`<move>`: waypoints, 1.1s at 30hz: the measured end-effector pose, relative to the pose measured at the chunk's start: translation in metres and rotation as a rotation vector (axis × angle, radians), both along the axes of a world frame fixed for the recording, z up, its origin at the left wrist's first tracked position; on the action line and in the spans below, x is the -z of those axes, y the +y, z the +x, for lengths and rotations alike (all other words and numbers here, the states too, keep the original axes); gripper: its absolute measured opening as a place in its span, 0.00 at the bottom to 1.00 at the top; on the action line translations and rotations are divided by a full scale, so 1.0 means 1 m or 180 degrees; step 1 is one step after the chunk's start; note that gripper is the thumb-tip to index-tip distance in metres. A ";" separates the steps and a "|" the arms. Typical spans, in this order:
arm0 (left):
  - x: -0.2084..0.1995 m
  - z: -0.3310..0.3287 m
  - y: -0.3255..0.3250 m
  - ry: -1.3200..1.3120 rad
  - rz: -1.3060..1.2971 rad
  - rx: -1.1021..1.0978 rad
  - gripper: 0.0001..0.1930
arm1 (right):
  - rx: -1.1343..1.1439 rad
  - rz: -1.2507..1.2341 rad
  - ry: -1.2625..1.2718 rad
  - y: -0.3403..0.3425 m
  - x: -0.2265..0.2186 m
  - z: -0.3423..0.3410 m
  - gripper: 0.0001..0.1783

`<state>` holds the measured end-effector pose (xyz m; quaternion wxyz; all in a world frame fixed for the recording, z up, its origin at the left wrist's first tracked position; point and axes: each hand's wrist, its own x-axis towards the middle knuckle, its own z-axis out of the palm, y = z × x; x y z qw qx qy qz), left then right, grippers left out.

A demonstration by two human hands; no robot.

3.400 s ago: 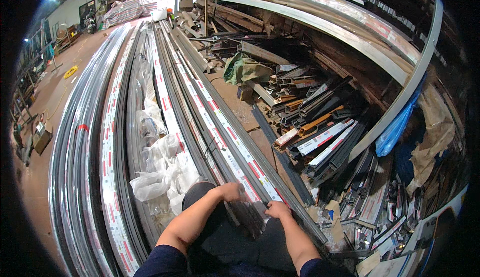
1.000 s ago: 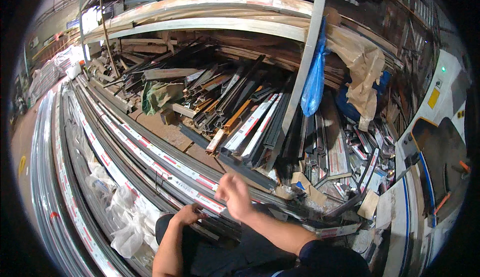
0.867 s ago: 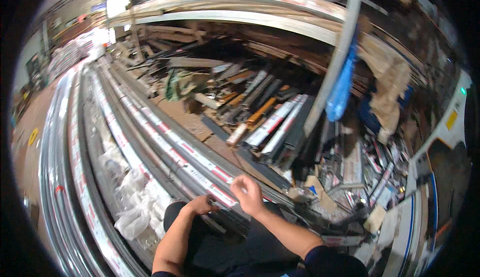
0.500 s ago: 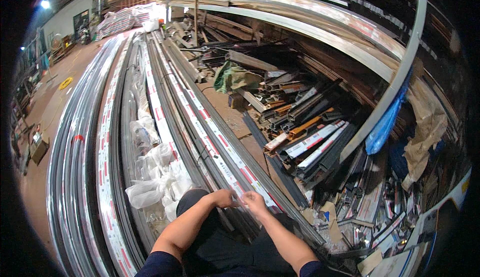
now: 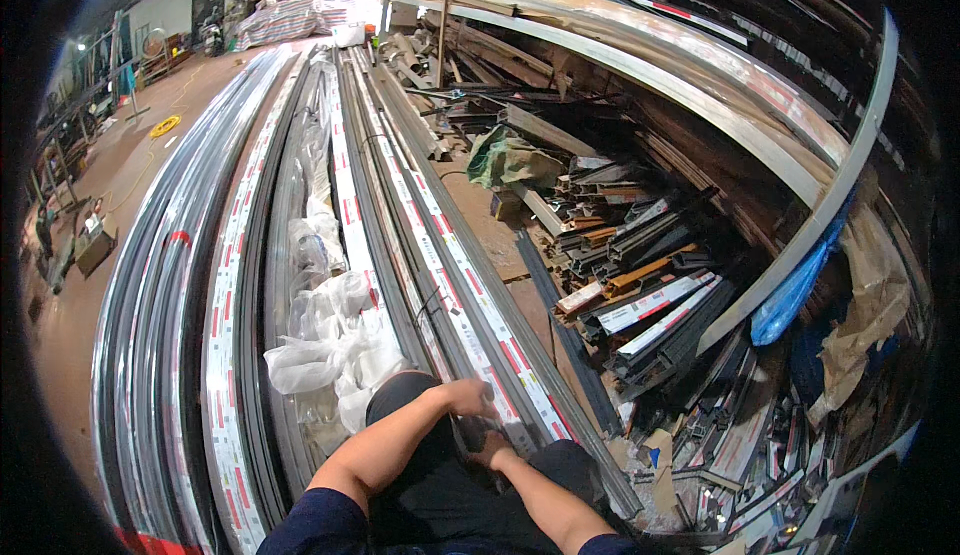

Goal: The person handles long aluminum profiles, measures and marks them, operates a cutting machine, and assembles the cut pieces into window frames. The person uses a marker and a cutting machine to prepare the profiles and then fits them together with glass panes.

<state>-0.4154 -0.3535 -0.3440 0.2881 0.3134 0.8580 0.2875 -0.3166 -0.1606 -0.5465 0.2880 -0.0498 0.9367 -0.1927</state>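
My left hand [image 5: 472,398] is over the long metal profiles between my knees, its fingers smeared by motion. Just below and a little to its right, my right hand [image 5: 491,449] has its fingers curled in; whatever they may hold is too small or hidden to make out. Beneath both hands run dark profiles with a white and red printed film strip [image 5: 478,363]. A thin black tie [image 5: 432,305] crosses these profiles farther up. Crumpled whitish plastic wrap [image 5: 330,340] lies by my left knee.
More long wrapped profiles [image 5: 150,355] stretch away on the left. To the right is a heap of short offcuts [image 5: 640,285], with a slanting metal post [image 5: 800,255], blue plastic [image 5: 790,305] and brown paper [image 5: 865,295]. A yellow coil [image 5: 165,127] lies on the far-left floor.
My hands were side by side at one height; now the right one is lower, nearer my lap, and the left is above it. The view has shifted slightly.
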 end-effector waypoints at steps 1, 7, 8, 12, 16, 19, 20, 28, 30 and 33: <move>-0.001 0.000 0.000 0.0043 0.0018 0.0016 0.36 | 0.0038 0.0223 -0.0041 -0.003 -0.002 0.002 0.60; -0.003 0.000 -0.001 -0.0021 -0.0022 0.0037 0.37 | 0.0084 0.0685 0.0019 -0.013 -0.012 0.003 0.60; -0.004 0.000 -0.001 -0.0014 -0.0037 0.0021 0.37 | 0.0102 0.0697 -0.0184 -0.012 -0.013 0.001 0.61; -0.004 -0.003 0.001 -0.0137 -0.0063 -0.0011 0.40 | -0.0115 0.0657 -0.0250 -0.006 -0.015 -0.005 0.62; -0.003 -0.002 0.002 -0.0127 -0.0194 -0.0027 0.40 | 0.0061 0.0697 -0.0306 -0.009 -0.029 0.002 0.60; -0.004 -0.002 0.001 -0.0161 -0.0091 -0.0115 0.41 | 0.0174 0.1019 -0.0149 -0.014 -0.043 0.004 0.57; -0.004 -0.002 0.001 -0.0158 -0.0099 -0.0127 0.41 | 0.0191 0.1039 -0.0025 -0.016 -0.047 0.004 0.57; -0.005 0.001 -0.001 -0.0009 -0.0137 -0.0019 0.40 | 0.0135 0.0725 0.0856 -0.021 -0.058 0.007 0.53; -0.006 0.001 -0.002 -0.0115 -0.0148 -0.0036 0.40 | 0.0175 0.0091 0.0765 -0.026 -0.064 0.005 0.51; -0.009 0.004 -0.004 -0.0044 -0.0143 -0.0062 0.40 | 0.0062 -0.0569 -0.0086 -0.038 -0.074 0.004 0.48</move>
